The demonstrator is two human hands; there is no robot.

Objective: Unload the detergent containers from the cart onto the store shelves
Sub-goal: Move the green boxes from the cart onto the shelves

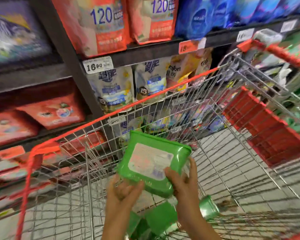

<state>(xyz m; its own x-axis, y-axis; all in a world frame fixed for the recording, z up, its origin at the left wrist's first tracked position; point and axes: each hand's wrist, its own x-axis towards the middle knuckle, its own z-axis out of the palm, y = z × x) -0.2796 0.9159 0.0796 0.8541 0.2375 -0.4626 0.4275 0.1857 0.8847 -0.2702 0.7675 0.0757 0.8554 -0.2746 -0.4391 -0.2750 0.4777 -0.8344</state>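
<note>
A green detergent container [152, 161] with a white label is lifted above the wire cart [145, 104], tilted with its label face toward me. My left hand [123, 193] grips its near left corner from below. My right hand [182, 181] holds its near right side, thumb on the label face. More green containers [156, 220] lie in the bottom of the cart under my forearms, partly hidden. The store shelves [145, 56] stand just beyond the cart.
Orange and blue bags fill the upper shelf, white pouches [114, 89] the one below, red boxes [52, 111] at left. Price tags [97, 64] hang on the shelf edge. The cart's red child-seat flap [267, 129] stands at right.
</note>
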